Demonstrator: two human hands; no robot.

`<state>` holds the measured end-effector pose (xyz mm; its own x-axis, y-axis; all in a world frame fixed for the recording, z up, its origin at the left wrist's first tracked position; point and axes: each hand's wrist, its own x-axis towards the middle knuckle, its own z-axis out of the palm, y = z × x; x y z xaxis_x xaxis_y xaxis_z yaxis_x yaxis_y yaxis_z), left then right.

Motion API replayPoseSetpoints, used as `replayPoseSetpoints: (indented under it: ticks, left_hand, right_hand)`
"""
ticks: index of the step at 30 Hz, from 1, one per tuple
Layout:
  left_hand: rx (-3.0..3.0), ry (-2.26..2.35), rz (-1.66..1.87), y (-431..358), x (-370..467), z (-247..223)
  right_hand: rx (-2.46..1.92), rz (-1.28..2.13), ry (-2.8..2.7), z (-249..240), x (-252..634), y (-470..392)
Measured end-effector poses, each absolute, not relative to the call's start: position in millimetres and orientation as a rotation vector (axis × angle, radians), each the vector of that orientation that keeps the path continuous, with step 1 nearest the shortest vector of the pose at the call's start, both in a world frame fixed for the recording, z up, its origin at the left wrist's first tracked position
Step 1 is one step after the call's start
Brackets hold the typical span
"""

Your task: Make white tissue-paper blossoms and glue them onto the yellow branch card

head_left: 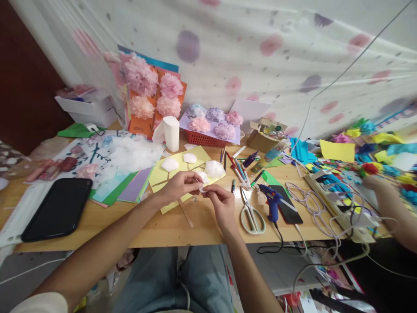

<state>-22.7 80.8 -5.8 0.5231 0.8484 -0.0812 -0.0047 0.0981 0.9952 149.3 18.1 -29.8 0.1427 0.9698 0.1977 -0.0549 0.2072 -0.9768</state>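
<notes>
1. White scrap (202,190): in the head view you have this small piece between your two hands, above the lower right part of the yellow sheet (169,208); your fingers hide much of it, so its shape is hard to tell.
2. Your left hand (184,186) comes in from 8 o'clock, thumb and forefinger nearly closed in a pinch at the scrap.
3. Your right hand (222,202) comes in from 5 o'clock, its thumb and forefinger also nearly together at the scrap's other side.
4. On the sheet, you have two flat white shapes (170,164) at 10 and 11 o'clock from your fingertips, and a fluffy white puff (214,168) at 1 o'clock.
5. A brown strip (186,215) lies at 7 o'clock, reaching past the sheet's lower edge onto the wooden table (208,230).
6. At 4 o'clock you have scissors (252,217); beyond them, nearer 3, a blue glue gun (273,203) sits just beside a black phone (287,208).
7. White fluff (135,150) is heaped at 10 o'clock; a red basket (203,139) stands at 12.
8. Another person's hand (376,189) is at 3 o'clock, well apart from yours.
</notes>
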Motion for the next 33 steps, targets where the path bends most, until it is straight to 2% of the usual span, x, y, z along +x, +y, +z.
replayPoseSetpoints:
  ticks: [7, 15, 21, 24, 33]
  left_hand:
    - [1.617, 0.882, 0.82, 81.2, -21.9, -9.4]
    - [1.664, 0.824, 0.801, 75.4, -19.9, -1.6]
    - [1.398, 0.786, 0.684, 72.1, -14.5, -5.0]
    - [1.383, 0.817, 0.74, 70.7, -12.7, -5.9]
    - [1.444, 0.797, 0.655, 74.5, -16.0, -10.8]
  right_hand:
    - [-1.145, 1.208, -1.068, -26.3, 159.4, 20.2]
    - [-1.247, 1.397, -1.034, -17.2, 163.1, 23.6]
    - [-1.158, 1.289, -0.786, -17.8, 146.8, 18.9]
    - [-1.161, 1.241, -0.745, -18.9, 139.7, 16.8]
    - [-1.241, 1.121, -1.091, -25.1, 155.3, 20.7]
